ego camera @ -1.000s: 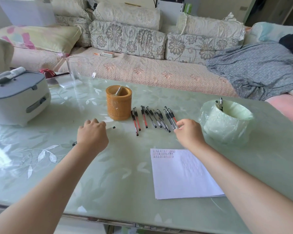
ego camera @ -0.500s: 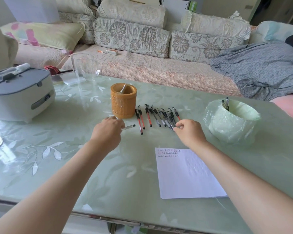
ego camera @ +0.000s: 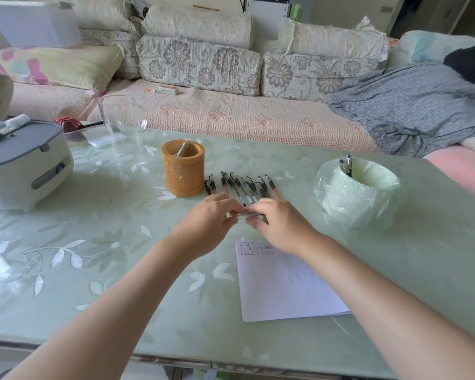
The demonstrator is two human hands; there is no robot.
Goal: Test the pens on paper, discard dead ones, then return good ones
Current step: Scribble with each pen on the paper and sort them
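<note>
My left hand [ego camera: 210, 219] and right hand [ego camera: 281, 224] share one pen [ego camera: 244, 215].
I see each pinching an end, the pen level, just short of the pen row [ego camera: 237, 185].

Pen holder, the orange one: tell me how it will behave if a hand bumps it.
The pen holder looks squat and wide, so it probably slides rather than tips. The table is glossy, which likely makes sliding easy. Only one pen seems to lean inside, so it is probably light and easily shifted.
</note>
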